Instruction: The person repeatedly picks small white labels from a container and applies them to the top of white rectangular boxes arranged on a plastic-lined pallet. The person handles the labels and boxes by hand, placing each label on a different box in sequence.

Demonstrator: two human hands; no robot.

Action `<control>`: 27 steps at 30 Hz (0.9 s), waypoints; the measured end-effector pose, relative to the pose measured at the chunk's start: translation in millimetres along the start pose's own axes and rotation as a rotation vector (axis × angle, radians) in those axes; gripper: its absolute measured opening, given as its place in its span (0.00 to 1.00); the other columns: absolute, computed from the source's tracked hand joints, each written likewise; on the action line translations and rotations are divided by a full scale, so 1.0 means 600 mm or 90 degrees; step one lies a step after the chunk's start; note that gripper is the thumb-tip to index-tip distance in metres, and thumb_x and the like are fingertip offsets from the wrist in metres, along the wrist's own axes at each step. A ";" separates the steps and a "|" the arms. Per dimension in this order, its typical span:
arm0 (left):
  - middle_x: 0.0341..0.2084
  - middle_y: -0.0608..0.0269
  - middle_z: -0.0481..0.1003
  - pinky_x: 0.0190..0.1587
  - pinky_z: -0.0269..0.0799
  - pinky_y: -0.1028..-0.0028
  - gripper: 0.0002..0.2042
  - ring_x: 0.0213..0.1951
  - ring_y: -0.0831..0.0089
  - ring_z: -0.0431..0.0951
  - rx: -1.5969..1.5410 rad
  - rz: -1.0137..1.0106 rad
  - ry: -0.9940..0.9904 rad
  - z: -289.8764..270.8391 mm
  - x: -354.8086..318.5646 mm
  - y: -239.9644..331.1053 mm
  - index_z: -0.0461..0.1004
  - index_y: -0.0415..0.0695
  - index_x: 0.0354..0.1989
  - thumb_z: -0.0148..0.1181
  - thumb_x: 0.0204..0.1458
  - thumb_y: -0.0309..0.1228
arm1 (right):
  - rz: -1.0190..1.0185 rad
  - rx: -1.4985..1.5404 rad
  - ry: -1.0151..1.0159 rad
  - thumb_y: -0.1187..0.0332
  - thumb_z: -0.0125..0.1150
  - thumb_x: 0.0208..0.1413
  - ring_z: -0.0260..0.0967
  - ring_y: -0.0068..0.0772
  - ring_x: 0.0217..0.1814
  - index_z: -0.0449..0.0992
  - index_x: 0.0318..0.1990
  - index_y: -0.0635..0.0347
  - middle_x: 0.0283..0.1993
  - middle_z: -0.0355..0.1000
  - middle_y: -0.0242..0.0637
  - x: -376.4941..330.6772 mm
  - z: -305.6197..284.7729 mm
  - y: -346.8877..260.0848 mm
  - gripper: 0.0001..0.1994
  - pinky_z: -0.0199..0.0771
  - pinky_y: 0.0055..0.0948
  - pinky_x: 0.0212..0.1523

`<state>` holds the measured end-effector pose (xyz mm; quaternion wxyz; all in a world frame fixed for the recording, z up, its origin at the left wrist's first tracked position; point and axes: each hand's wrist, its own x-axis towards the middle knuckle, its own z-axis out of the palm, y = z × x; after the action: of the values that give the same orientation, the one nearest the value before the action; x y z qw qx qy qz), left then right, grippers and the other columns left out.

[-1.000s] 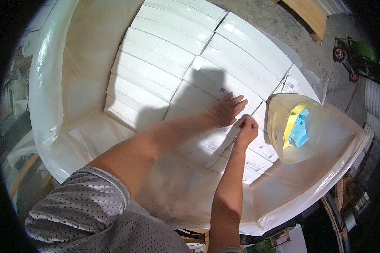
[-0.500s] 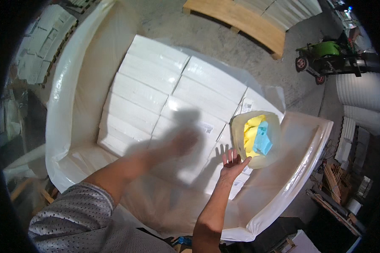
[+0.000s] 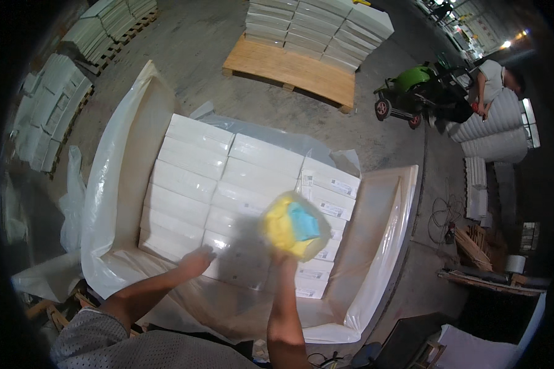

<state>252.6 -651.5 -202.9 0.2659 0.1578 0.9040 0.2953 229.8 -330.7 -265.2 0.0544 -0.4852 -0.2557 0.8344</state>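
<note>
Our right hand (image 3: 283, 258) grips a clear bag (image 3: 294, 226) of yellow and blue stuff; our left hand (image 3: 197, 261) rests flat, open, on white boxes (image 3: 184, 184).

A clear plastic bag (image 3: 294, 229) with yellow and light blue contents sits just right of the frame's centre, raised above the white boxes (image 3: 228, 184). These boxes lie flat in tight rows at centre frame, inside a white plastic liner; several show labels on their right ends.
</note>
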 end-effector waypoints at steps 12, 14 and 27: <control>0.34 0.46 0.77 0.42 0.72 0.61 0.17 0.39 0.50 0.77 -0.223 -0.149 0.042 0.023 -0.015 0.074 0.75 0.39 0.40 0.51 0.57 0.43 | 0.049 -0.537 -0.189 0.61 0.53 0.57 0.74 0.37 0.28 0.75 0.31 0.66 0.30 0.77 0.44 -0.185 -0.098 0.032 0.14 0.75 0.33 0.29; 0.33 0.47 0.78 0.42 0.72 0.62 0.18 0.39 0.52 0.78 -0.226 -0.132 0.042 0.026 -0.010 0.081 0.75 0.39 0.41 0.51 0.58 0.44 | -0.077 -0.612 -0.111 0.63 0.53 0.55 0.73 0.36 0.27 0.75 0.28 0.63 0.27 0.75 0.41 -0.176 -0.070 0.018 0.13 0.74 0.32 0.28; 0.27 0.54 0.78 0.39 0.72 0.66 0.22 0.32 0.64 0.79 -0.163 -0.239 -0.121 0.039 -0.028 0.050 0.75 0.36 0.44 0.49 0.58 0.46 | -0.444 -0.903 0.006 0.59 0.52 0.57 0.74 0.50 0.40 0.78 0.39 0.55 0.38 0.77 0.42 -0.080 -0.016 0.002 0.13 0.72 0.43 0.43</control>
<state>283.6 -624.8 -193.9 0.4178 -0.0207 0.8436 0.3367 263.3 -344.5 -231.9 -0.0083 -0.2994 -0.8640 0.4046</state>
